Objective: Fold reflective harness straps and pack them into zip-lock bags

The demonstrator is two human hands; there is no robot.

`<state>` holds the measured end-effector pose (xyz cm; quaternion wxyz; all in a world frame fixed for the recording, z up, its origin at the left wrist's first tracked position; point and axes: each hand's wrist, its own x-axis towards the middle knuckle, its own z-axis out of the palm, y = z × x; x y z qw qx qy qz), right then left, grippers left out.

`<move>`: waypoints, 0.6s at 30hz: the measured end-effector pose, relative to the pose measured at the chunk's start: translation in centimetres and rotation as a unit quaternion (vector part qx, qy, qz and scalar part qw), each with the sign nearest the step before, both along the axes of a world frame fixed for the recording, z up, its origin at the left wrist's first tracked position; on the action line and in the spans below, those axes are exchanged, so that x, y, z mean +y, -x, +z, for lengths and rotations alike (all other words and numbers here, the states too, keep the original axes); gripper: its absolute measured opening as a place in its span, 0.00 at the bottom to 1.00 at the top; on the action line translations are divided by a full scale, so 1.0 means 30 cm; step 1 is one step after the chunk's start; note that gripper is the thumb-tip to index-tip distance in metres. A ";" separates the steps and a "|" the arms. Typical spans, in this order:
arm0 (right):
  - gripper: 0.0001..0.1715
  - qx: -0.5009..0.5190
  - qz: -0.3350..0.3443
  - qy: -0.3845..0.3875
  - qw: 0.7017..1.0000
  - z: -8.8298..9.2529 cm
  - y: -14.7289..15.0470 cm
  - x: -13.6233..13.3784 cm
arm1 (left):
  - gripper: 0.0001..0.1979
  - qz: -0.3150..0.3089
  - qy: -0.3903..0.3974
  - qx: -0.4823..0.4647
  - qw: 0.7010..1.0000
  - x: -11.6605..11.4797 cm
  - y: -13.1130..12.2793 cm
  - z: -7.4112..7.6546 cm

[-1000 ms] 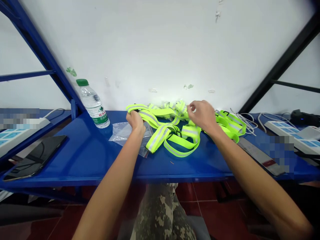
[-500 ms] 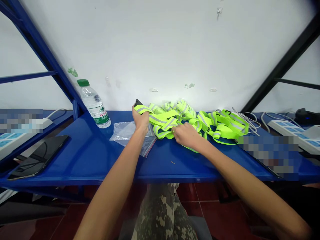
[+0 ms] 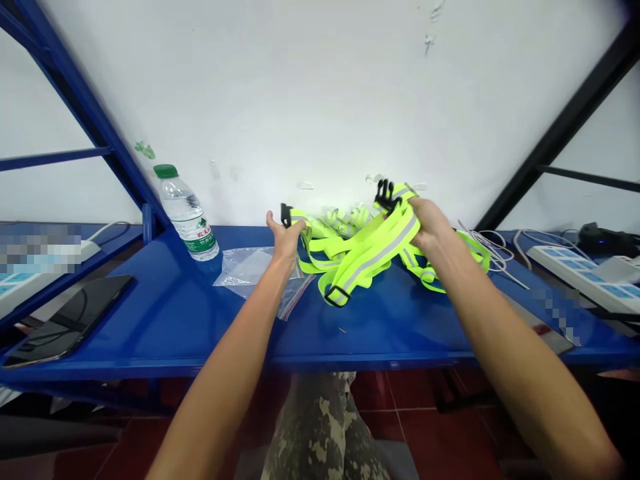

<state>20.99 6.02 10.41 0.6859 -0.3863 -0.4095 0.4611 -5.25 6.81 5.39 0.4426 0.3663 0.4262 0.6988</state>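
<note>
Right grip (image 3: 431, 224) at upper end of strap (image 3: 373, 255)

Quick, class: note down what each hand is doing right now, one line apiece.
Left hand: closed on a neon strap end, by a black buckle.
Right hand: closed on neon reflective strapping, near a pronged buckle.

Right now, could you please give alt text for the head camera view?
A person's left hand and right hand hold yellow-green reflective straps with black buckles over a blue table. A clear plastic bag lies near the left hand; a green-capped bottle stands further left.
</note>
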 end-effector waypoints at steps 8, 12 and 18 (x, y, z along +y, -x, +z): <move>0.06 0.057 0.077 0.120 0.988 -0.160 0.133 -0.027 | 0.45 -0.083 -0.025 0.055 0.995 0.001 -0.042 -0.029; 0.13 0.091 0.073 0.093 0.989 -0.177 0.127 -0.025 | 0.25 -0.103 -0.064 0.157 0.980 -0.007 -0.067 -0.055; 0.22 0.031 0.134 0.025 0.990 -0.162 0.173 -0.085 | 0.31 -0.173 -0.062 0.166 0.969 -0.042 -0.091 -0.059</move>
